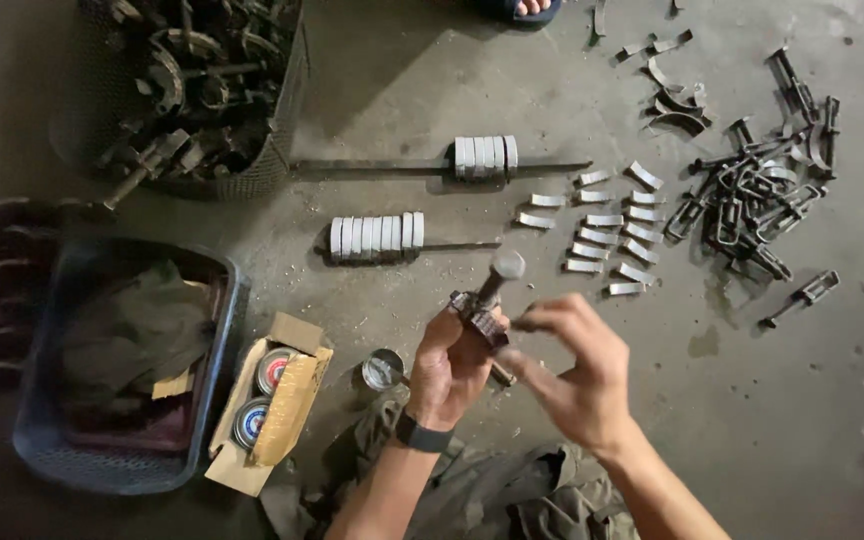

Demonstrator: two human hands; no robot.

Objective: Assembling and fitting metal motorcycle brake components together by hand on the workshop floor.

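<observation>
Clamped in the left hand (449, 365) is a dark metal bracket with a round-headed steel pin (487, 300) standing up from it, held above the concrete floor (772, 400); the right hand (572, 375) has its fingertips pinched together just beside it, on what I cannot tell. Beyond lie two rods strung with pale metal shells (377, 236), loose curved plates (607, 230), a heap of dark brackets (752, 200), and a blue plastic basket (222, 340) at left

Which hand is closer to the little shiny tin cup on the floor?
The left hand. It grips a metal clamp part just right of the tin cup. The right hand is farther right, past the left hand, its fingers pinching by the clamp part.
</observation>
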